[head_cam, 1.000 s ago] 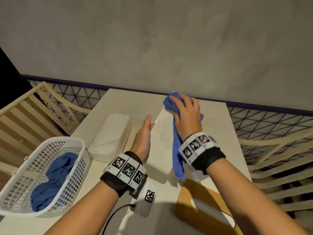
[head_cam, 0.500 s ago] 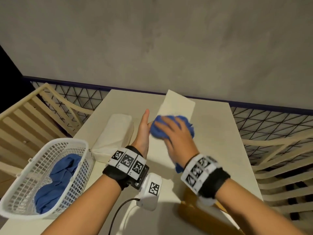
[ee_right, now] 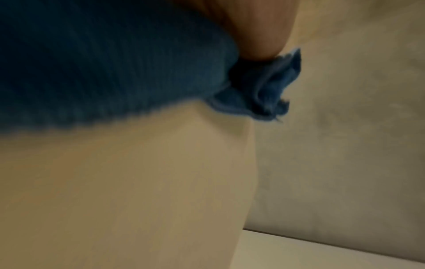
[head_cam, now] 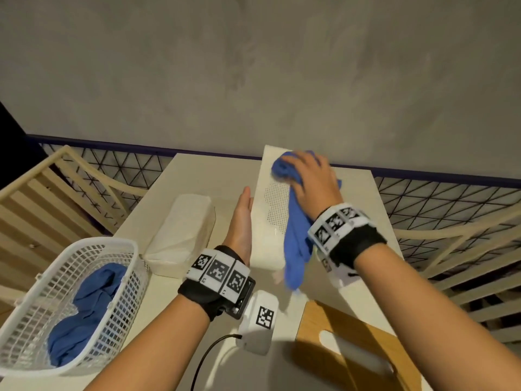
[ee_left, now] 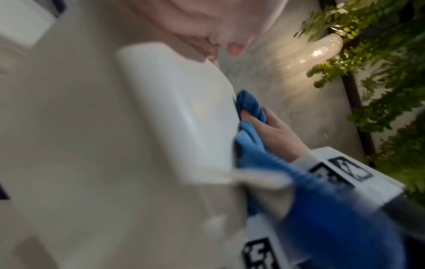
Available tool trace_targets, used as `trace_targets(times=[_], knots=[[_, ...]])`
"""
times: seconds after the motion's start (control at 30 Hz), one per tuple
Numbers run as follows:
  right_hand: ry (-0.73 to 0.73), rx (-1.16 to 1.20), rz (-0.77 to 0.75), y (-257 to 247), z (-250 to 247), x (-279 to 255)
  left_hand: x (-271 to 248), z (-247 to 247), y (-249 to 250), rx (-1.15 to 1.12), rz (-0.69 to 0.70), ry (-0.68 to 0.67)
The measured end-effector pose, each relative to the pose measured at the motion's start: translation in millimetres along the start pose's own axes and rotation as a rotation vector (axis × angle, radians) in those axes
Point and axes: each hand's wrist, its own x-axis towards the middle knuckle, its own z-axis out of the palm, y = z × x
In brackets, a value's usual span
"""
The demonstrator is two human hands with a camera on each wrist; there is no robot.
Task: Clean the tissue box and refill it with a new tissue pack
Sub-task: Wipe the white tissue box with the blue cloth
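- Since half a second ago, the right hand [head_cam: 313, 184] has been moved with the blue cloth [head_cam: 296, 230] from the middle of the tissue box [head_cam: 267, 221] to the far end of it, near the grey wall [head_cam: 253, 66].
- The cloth is pressed on the top of the box under the right palm, with the fingers bent over the bunched part; a loose tail of the cloth is hung over the near end of the box.
- The left hand [head_cam: 241, 221] is laid flat against the left side of the box, with the fingers straight, and nothing is gripped by it.
- The box is stood on the pale table [head_cam: 366, 198], about in the middle, with a field of small holes seen on its top.
- The tissue pack [head_cam: 183, 232] is laid on the table just left of the box, apart from the left hand.
- A white mesh basket [head_cam: 67, 303] is placed further left of the box, at the table's edge, and a second blue cloth [head_cam: 84, 314] is held inside it.
- A wooden lid [head_cam: 346, 345] with a slot is seen at the near side of the box.
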Motion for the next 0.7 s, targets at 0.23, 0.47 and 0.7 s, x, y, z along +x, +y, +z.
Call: trace_targets(times=[0.23,0.47,0.7], knots=[[0.079,0.713,0.433,38.5,-30.4,2.8,-7.4,-10.0,-4.5,0.142,-0.024,-0.109],[-0.002,0.835,0.357,20.2,-11.8,-37.6,-20.8,11.1,14.7,0.18,-0.15,-0.227],[0.05,0.484,0.123,-7.3,8.7,-59.9,-10.8,21.2,8.6,-0.216,-0.145,-0.233]])
